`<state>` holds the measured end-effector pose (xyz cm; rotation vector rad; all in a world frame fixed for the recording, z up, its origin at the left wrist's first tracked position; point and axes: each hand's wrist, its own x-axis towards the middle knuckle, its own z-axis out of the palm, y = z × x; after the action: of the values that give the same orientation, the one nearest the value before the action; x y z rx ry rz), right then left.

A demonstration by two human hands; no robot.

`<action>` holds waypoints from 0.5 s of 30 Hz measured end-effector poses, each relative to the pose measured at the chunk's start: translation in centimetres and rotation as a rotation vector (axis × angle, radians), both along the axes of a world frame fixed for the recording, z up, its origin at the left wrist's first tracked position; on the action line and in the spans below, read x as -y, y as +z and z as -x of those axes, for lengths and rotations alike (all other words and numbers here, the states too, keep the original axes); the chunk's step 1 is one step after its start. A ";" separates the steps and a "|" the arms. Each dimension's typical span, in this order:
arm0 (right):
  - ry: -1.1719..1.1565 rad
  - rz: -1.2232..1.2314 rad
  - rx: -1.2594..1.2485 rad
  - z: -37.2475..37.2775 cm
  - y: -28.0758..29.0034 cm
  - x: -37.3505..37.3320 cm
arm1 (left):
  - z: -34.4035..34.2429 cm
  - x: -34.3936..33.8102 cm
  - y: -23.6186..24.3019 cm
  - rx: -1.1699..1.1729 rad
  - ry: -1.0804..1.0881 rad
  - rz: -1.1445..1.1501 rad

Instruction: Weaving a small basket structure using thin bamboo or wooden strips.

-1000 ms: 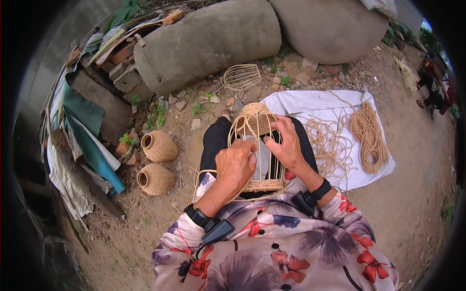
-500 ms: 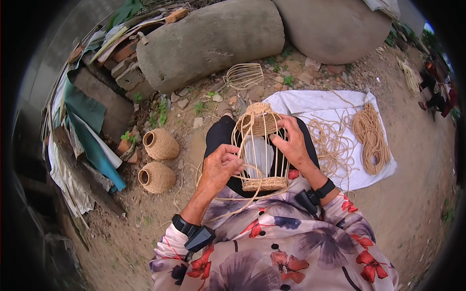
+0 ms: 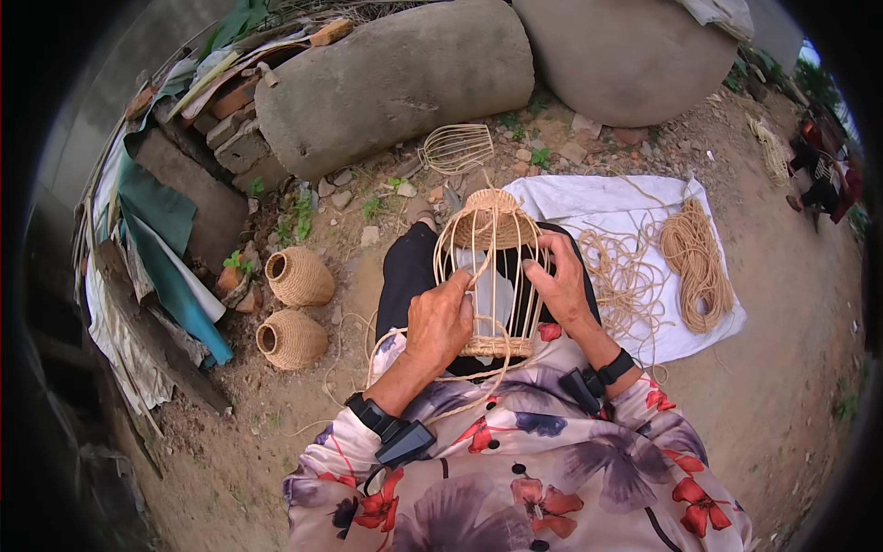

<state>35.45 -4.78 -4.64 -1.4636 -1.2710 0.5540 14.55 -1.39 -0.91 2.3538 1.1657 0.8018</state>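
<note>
On my lap lies a half-woven basket frame (image 3: 494, 230), its pale ribs bare in the middle. Tan weaving covers its narrow far end, and a braided ring forms the near base. My left hand (image 3: 440, 317) is closed at the left ribs, thumb extended upward, pinching a tan cord (image 3: 498, 379) that loops down over my shirt. The left fingertips are partly hidden. My right hand (image 3: 563, 283) grips the ribs on the right side, with thumb and fingers bent around them. Something pale shows through the ribs.
Two finished round baskets, one (image 3: 300, 276) behind the other (image 3: 292, 339), lie on the dirt at left. A white sack (image 3: 589, 195) at right bears loose cord and a coiled bundle (image 3: 696, 267). Beyond are a bare rib frame (image 3: 457, 149) and a concrete cylinder (image 3: 395, 87). Another person (image 3: 819, 170) is far right.
My left hand has moved slightly right and up along the ribs, its fingers now curled with the thumb upward. The right hand still holds the frame, a little lower on its side.
</note>
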 end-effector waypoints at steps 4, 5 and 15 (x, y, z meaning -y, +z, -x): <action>-0.129 -0.034 0.082 0.5 0.9 0.9 | -0.3 -0.3 -0.2 0.049 -0.121 -0.070; -0.077 -0.045 0.158 1.0 1.3 0.6 | -0.2 -0.3 -0.4 0.049 -0.121 -0.070; -0.025 0.109 0.316 2.9 1.4 -1.1 | 4.3 -0.3 0.7 0.889 -0.115 1.096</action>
<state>32.54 -3.70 -3.27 -1.7049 -1.4827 0.3892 10.28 -1.05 -0.25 0.9693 0.7317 0.7430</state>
